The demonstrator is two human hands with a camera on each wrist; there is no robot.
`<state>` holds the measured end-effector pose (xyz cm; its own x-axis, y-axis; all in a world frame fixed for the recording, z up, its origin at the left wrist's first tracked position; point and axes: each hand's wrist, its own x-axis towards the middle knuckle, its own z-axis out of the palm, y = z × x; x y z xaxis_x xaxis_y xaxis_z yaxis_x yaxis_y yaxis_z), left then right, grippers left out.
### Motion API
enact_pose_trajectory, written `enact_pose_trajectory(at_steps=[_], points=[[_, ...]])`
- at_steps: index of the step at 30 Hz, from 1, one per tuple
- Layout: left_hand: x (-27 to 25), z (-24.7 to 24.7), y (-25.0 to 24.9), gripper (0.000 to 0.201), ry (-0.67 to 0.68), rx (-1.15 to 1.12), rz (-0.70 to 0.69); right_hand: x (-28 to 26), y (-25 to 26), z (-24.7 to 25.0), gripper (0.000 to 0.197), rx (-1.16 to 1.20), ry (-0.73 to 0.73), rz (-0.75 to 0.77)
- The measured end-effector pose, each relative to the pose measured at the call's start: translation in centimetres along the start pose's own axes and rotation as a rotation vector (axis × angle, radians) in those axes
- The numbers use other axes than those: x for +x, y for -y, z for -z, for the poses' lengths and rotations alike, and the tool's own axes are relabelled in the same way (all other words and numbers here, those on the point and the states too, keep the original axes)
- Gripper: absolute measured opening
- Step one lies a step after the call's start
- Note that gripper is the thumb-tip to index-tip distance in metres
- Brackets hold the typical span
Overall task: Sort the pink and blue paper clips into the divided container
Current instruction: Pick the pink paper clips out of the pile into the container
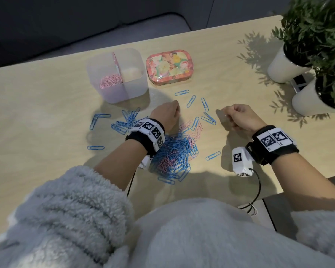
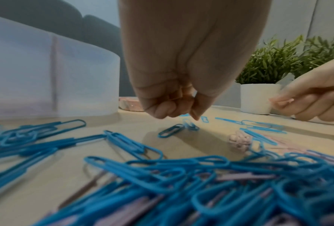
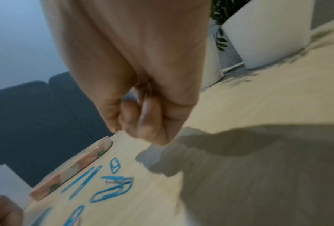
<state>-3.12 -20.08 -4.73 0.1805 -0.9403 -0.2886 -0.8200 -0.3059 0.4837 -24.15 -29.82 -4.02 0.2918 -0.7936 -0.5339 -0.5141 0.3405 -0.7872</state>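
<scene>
The translucent divided container [image 1: 122,94] [image 2: 46,68] stands at the back left; pink clips [image 1: 109,82] lie in its left compartment, and the right one looks bare. A mixed pile of blue and pink clips [image 1: 174,151] [image 2: 201,183] lies under my left wrist. My left hand [image 1: 165,115] [image 2: 181,111] hovers low beyond the pile, fingers curled, with something pinkish tucked inside the curl. My right hand [image 1: 236,118] [image 2: 307,104] [image 3: 143,125] is raised off the table to the right, thumb and forefinger pinching a thin pinkish strip.
A floral tin [image 1: 168,68] [image 3: 71,168] sits right of the container. Loose blue clips [image 1: 205,104] [image 3: 112,191] are scattered between the hands and left of the pile. Two white plant pots [image 1: 282,62] [image 1: 309,99] stand at the right edge. A dark sofa lies beyond the table.
</scene>
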Motion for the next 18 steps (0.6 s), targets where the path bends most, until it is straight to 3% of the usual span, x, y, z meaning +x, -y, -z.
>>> enact_pose_trajectory(at_steps=[2,4,6,8,12,18], points=[[-0.3,-0.5,-0.4,0.019,0.067,-0.003,-0.039,-0.5,0.1,-0.9,0.023,0.222,0.022,-0.029],[-0.5,-1.0,-0.7,0.018,0.136,-0.016,-0.035,-0.8,0.0,-2.0,0.021,0.279,0.014,-0.074],[-0.6,-1.3,-0.8,0.02,0.168,-0.017,-0.038,-0.9,-0.6,-3.0,0.02,0.169,0.069,-0.057],[-0.6,-1.6,-0.8,0.022,0.177,0.021,-0.039,-1.0,-1.2,-4.0,0.027,-0.085,0.13,0.035],[-0.7,-2.0,-1.0,0.025,0.179,0.073,-0.019,-1.6,-1.7,-5.7,0.024,-0.542,-0.074,0.161],[-1.0,-0.7,0.2,0.019,0.08,-0.153,0.048,-1.2,-1.6,-6.8,0.011,-0.588,-0.017,0.116]])
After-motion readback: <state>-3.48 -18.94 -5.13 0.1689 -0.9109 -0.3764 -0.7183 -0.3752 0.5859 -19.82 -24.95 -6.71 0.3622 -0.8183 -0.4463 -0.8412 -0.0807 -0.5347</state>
